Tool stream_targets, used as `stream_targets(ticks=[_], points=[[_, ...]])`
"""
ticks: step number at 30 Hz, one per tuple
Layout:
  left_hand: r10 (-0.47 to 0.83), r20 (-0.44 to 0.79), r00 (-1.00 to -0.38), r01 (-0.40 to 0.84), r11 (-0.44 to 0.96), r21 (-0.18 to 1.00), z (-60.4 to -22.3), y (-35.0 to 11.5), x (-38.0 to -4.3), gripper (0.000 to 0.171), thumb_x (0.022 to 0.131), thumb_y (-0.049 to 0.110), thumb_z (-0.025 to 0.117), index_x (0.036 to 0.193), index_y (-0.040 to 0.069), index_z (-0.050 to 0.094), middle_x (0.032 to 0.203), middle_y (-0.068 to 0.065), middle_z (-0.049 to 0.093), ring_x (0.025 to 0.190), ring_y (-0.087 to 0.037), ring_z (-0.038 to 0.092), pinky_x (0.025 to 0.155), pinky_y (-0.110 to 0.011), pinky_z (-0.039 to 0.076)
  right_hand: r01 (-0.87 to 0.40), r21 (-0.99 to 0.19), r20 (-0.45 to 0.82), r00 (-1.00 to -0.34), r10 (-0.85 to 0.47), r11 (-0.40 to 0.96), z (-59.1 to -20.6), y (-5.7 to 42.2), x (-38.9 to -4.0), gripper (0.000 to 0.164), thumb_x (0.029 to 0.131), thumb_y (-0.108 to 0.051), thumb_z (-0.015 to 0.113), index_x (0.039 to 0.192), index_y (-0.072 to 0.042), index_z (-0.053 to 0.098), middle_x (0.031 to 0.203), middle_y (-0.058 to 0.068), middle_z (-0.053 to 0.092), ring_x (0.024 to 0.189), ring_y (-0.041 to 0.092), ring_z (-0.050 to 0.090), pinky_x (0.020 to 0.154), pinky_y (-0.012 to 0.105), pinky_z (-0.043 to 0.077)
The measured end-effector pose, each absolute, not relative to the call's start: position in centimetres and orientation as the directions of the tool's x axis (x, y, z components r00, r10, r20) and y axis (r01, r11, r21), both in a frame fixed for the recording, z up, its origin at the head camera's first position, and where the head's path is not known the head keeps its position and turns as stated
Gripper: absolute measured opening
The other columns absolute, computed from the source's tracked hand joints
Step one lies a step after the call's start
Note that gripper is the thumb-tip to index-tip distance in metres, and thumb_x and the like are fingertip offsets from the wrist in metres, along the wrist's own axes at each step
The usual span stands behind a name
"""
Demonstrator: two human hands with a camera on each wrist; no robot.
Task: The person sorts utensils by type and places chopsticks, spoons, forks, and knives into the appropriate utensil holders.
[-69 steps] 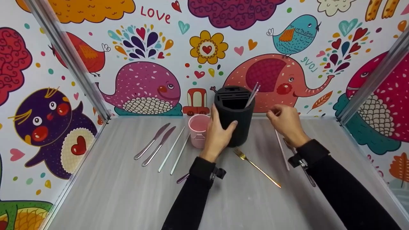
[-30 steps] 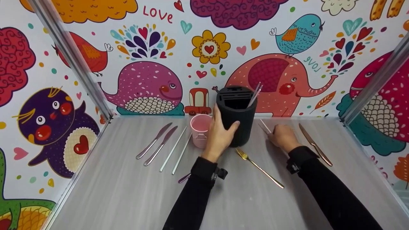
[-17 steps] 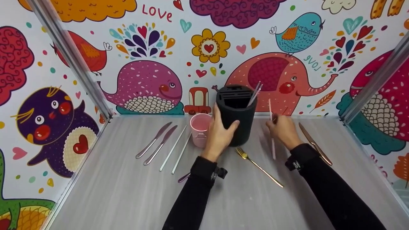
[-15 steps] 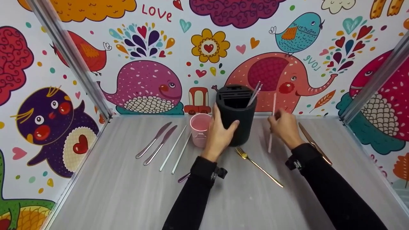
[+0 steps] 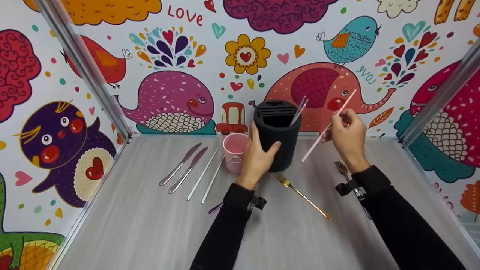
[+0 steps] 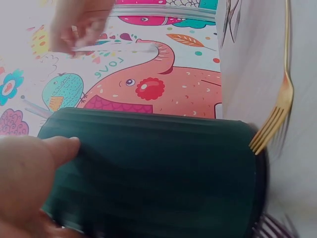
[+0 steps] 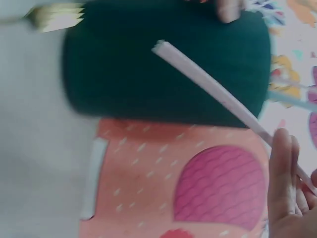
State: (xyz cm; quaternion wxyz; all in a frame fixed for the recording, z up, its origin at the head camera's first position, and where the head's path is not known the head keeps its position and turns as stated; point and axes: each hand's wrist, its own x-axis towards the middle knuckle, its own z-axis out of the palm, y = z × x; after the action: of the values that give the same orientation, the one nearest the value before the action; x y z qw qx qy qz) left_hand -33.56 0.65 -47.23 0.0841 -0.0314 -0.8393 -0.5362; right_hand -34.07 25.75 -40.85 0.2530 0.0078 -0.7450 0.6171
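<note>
My left hand (image 5: 258, 159) grips the side of a black utensil holder (image 5: 281, 146), its thumb lying across the front. Two thin chopsticks (image 5: 300, 110) lean out of the holder's open compartment at the right. To the right of the holder, my right hand (image 5: 349, 133) pinches a pink chopstick (image 5: 313, 149) above the table, tilted with its lower end toward the holder. In the right wrist view that chopstick (image 7: 208, 84) crosses in front of the holder. A pink cup (image 5: 233, 152) stands just left of the holder, partly behind my left hand.
Left on the table lie two knives (image 5: 187, 170) and two pale chopsticks (image 5: 202, 174). A purple handle (image 5: 215, 208) shows from under my left sleeve. A gold fork (image 5: 305, 197) lies before the holder; a copper-coloured fork (image 5: 341, 168) is partly hidden by my right wrist. Patterned walls (image 5: 288, 48) enclose the table.
My right hand has picked the pink chopstick up from the table, raised it and tilted its lower end toward the holder. My left hand has kept its grip on the holder.
</note>
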Motion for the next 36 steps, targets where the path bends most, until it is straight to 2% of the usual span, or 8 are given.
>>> stream_targets(ticks=[7, 13, 16, 19, 23, 28, 33, 36], points=[[-0.035, 0.172, -0.984, 0.143, 0.412, 0.900, -47.1, 0.7, -33.6, 0.107, 0.102, 0.042, 0.080, 0.180, 0.023, 0.008, 0.187, -0.008, 0.022, 0.168, -0.026, 0.036, 0.138, -0.052, 0.031, -0.528, -0.849, 0.474, -0.783, 0.404, -0.027, -37.4, 24.8, -32.8, 0.020, 0.110, -0.015, 0.062, 0.125, -0.002, 0.068, 0.094, 0.016, 0.067, 0.058, 0.021, 0.072, 0.059, 0.027, 0.063], [-0.035, 0.176, -0.984, 0.146, 0.416, 0.898, -47.0, 0.7, -33.5, 0.107, 0.102, 0.042, 0.080, 0.180, 0.023, 0.008, 0.186, -0.008, 0.022, 0.167, -0.025, 0.036, 0.137, -0.051, 0.032, -0.644, -0.752, 0.557, -0.734, 0.389, -0.137, -36.6, 23.8, -32.6, 0.022, 0.110, -0.009, 0.064, 0.127, 0.004, 0.062, 0.099, 0.021, 0.072, 0.071, 0.027, 0.081, 0.069, 0.035, 0.067], [-0.030, 0.177, -0.984, 0.148, 0.420, 0.895, -47.0, 0.6, -33.5, 0.107, 0.103, 0.042, 0.079, 0.180, 0.022, 0.008, 0.186, -0.008, 0.022, 0.167, -0.026, 0.036, 0.137, -0.051, 0.032, -0.665, -0.734, 0.589, -0.724, 0.360, -0.136, -36.7, 23.3, -32.6, 0.019, 0.110, -0.009, 0.065, 0.125, 0.002, 0.062, 0.103, 0.020, 0.073, 0.079, 0.027, 0.083, 0.074, 0.035, 0.068], [-0.021, 0.189, -0.982, 0.163, 0.414, 0.895, -47.1, 0.6, -33.5, 0.106, 0.103, 0.040, 0.079, 0.180, 0.020, 0.008, 0.186, -0.009, 0.021, 0.168, -0.027, 0.035, 0.138, -0.051, 0.029, -0.682, -0.728, 0.638, -0.709, 0.301, -0.065, -37.0, 22.8, -32.6, 0.017, 0.110, -0.007, 0.066, 0.125, 0.000, 0.064, 0.105, 0.016, 0.075, 0.083, 0.026, 0.083, 0.078, 0.033, 0.068], [-0.008, 0.194, -0.981, 0.175, 0.400, 0.900, -47.1, 0.5, -33.5, 0.106, 0.104, 0.040, 0.078, 0.180, 0.018, 0.008, 0.187, -0.009, 0.019, 0.170, -0.027, 0.032, 0.139, -0.050, 0.027, -0.721, -0.681, 0.730, -0.654, 0.198, 0.126, -37.1, 22.0, -32.5, 0.018, 0.108, -0.003, 0.067, 0.125, 0.003, 0.067, 0.106, 0.013, 0.078, 0.086, 0.024, 0.083, 0.081, 0.029, 0.068], [-0.008, 0.195, -0.981, 0.175, 0.401, 0.899, -47.1, 0.5, -33.5, 0.106, 0.104, 0.041, 0.078, 0.180, 0.018, 0.008, 0.187, -0.009, 0.020, 0.169, -0.027, 0.033, 0.139, -0.050, 0.028, -0.729, -0.581, 0.792, -0.608, 0.046, 0.362, -36.9, 21.3, -32.5, 0.016, 0.108, -0.004, 0.068, 0.121, 0.003, 0.073, 0.105, 0.012, 0.081, 0.087, 0.009, 0.082, 0.081, 0.020, 0.066], [-0.017, 0.200, -0.980, 0.175, 0.415, 0.893, -47.2, 0.5, -33.5, 0.106, 0.103, 0.043, 0.078, 0.180, 0.021, 0.008, 0.186, -0.009, 0.022, 0.168, -0.026, 0.035, 0.138, -0.051, 0.029, -0.663, -0.538, 0.769, -0.639, -0.021, 0.520, -37.3, 20.8, -32.9, 0.015, 0.109, -0.010, 0.067, 0.115, 0.000, 0.076, 0.099, 0.011, 0.083, 0.084, 0.002, 0.077, 0.082, 0.010, 0.060], [-0.019, 0.210, -0.977, 0.185, 0.407, 0.894, -47.2, 0.4, -33.5, 0.106, 0.103, 0.041, 0.079, 0.180, 0.021, 0.009, 0.186, -0.010, 0.024, 0.167, -0.027, 0.036, 0.138, -0.051, 0.030, -0.598, -0.536, 0.732, -0.681, -0.025, 0.596, -37.7, 20.7, -33.2, 0.015, 0.109, -0.014, 0.068, 0.113, -0.002, 0.077, 0.099, 0.009, 0.083, 0.085, 0.008, 0.075, 0.083, 0.005, 0.056]])
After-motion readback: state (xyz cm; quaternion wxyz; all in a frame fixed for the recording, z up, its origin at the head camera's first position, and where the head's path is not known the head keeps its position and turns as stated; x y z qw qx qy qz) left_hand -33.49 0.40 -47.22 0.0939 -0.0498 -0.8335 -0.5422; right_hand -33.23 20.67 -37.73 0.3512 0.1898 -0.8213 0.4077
